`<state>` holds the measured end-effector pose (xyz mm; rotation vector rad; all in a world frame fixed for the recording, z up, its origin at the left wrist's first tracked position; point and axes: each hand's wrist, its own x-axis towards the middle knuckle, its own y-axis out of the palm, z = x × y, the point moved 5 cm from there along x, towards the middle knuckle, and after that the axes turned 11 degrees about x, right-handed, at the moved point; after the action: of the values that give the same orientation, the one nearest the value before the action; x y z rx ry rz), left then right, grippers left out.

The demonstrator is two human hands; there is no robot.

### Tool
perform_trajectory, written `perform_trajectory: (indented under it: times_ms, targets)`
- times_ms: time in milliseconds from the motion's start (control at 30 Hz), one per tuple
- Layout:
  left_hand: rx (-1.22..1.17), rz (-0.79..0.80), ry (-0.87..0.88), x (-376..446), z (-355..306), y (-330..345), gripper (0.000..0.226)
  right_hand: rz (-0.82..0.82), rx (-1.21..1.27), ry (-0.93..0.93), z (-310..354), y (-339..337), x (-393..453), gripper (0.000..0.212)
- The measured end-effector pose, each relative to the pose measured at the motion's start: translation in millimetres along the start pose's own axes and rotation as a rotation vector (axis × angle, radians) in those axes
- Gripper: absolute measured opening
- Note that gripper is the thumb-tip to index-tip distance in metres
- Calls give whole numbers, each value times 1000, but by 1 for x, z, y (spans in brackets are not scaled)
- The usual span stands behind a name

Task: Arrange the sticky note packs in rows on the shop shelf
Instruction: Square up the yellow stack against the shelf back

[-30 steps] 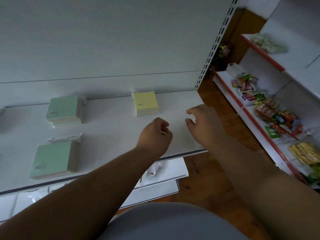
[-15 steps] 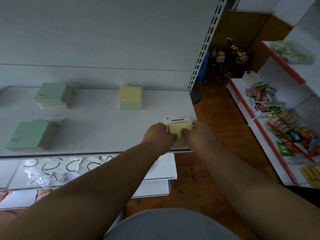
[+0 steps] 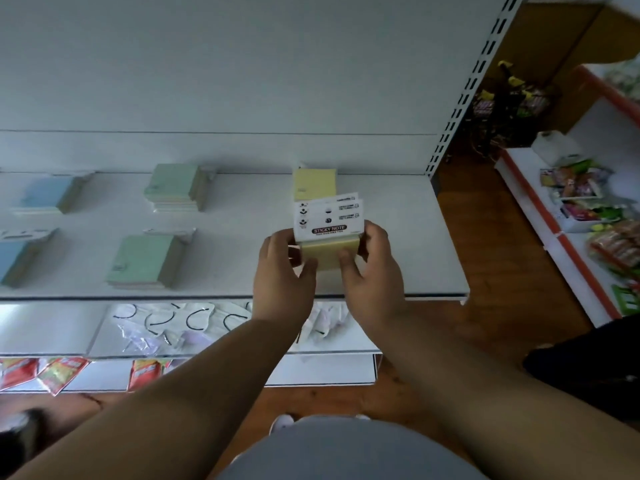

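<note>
I grip the yellow packs [image 3: 329, 252] with my left hand [image 3: 282, 271] and right hand [image 3: 372, 271], 1 at each side, so the bundle stays square. It hovers over the shelf [image 3: 398, 237] just in front of the rear yellow stack [image 3: 314, 183], to start the front row in line with it.

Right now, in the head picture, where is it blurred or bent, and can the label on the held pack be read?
Head view: dim, bluish light; the snack shelves at the right edge are smeared, and the wide lens bows the upright. The yellow pack, held by the left hand and right hand, reads STICKY NOTE; its smaller print is unreadable.
</note>
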<state>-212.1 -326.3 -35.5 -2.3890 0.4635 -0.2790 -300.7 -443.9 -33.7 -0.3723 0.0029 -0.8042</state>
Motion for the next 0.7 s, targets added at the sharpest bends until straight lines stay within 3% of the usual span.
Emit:
perform_trajectory:
  times_ms: [133,367,467,567,700]
  targets:
    - [112,108,34,5,14,0,23,-25,-40,86,-11,13,-10,43]
    - [191,171,109,20,18,-12,19,-88,-168,97,-3,24,-8,33]
    - [167,242,19,28,24,-19,42,-78,-278,86,2,23,-2,24]
    - [252,352,-33,34,30,-20,45,17,-375,194,-1,28,7,40]
    - [318,431,-33,42,33,-17,43,105,-507,293,-5,31,18,45]
